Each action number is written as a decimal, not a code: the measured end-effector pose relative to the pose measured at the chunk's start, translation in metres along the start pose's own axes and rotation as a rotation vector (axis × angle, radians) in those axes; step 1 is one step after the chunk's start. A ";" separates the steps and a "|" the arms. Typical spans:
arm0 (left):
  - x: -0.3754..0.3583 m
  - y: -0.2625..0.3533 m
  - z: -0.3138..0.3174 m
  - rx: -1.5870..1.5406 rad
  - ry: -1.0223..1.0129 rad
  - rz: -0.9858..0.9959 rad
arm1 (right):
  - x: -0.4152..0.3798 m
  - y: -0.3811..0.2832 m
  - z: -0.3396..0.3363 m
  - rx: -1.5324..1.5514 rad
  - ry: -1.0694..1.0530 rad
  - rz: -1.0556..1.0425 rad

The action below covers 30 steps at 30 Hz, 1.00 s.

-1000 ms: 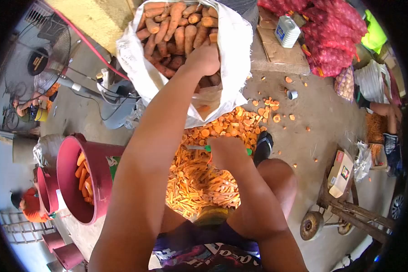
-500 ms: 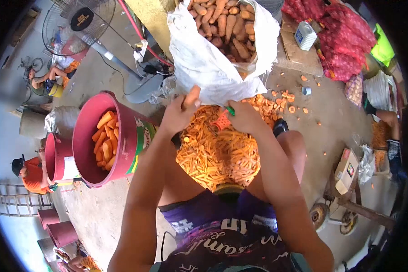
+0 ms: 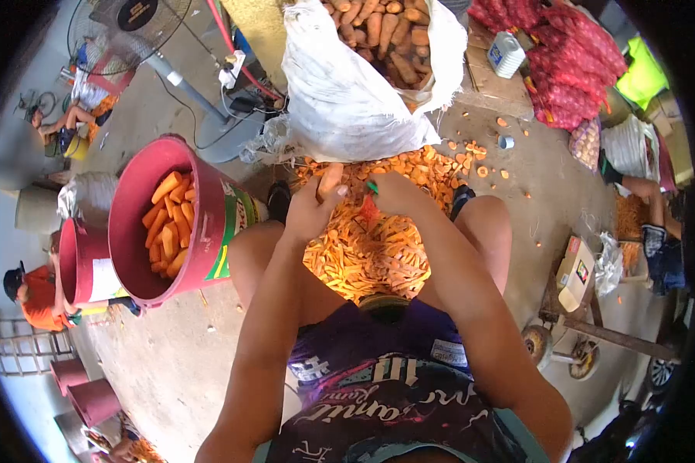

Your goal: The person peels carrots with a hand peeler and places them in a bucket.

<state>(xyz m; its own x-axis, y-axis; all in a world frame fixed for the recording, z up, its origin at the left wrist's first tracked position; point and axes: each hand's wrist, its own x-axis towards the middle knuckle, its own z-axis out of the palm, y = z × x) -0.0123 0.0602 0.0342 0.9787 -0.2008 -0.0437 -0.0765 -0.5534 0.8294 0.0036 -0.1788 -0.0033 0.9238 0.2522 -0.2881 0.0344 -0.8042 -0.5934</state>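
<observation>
My left hand [image 3: 309, 208] is closed around a carrot [image 3: 330, 179], whose tip points up and away from me. To its right, my right hand [image 3: 398, 194] grips a small tool that looks like a peeler [image 3: 373, 187]; a green part shows at the fingers and a red part hangs below. Its blade cannot be made out. Both hands are above a heap of orange carrot peelings [image 3: 367, 258] between my legs. Just beyond them stands a white sack [image 3: 340, 100] full of unpeeled carrots [image 3: 386, 31].
On the left, a large red bucket [image 3: 123, 239] holds peeled carrots [image 3: 170, 224]. A fan [image 3: 158, 65] stands behind it. Carrot ends [image 3: 471, 158] lie scattered on the floor. Red net sacks [image 3: 571, 65], a white jug [image 3: 506, 54] and a wheeled cart [image 3: 579, 328] are at right. Other people sit nearby.
My left hand has turned and lowered the carrot, bringing it closer to the right hand. The view has shifted slightly, and my left leg and shoe now show beside the bucket.
</observation>
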 end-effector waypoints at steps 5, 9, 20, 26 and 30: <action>0.011 0.009 0.009 0.159 -0.118 -0.130 | -0.033 -0.021 -0.030 0.056 0.099 0.004; -0.003 0.014 0.021 0.117 -0.131 0.086 | -0.020 -0.006 -0.011 -0.014 0.065 0.001; 0.024 -0.030 0.027 -0.743 0.048 -0.238 | -0.029 0.001 -0.047 0.239 -0.068 0.020; 0.020 0.001 0.034 -0.954 -0.053 -0.388 | -0.034 -0.017 -0.049 0.403 0.145 -0.128; 0.022 -0.007 0.042 -1.063 -0.151 -0.399 | -0.027 -0.018 -0.039 0.434 0.113 -0.164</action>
<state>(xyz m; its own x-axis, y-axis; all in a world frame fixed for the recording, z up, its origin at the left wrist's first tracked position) 0.0020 0.0254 0.0042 0.8585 -0.2989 -0.4166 0.5047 0.3497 0.7893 -0.0073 -0.1924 0.0441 0.9561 0.2772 -0.0951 0.0429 -0.4536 -0.8902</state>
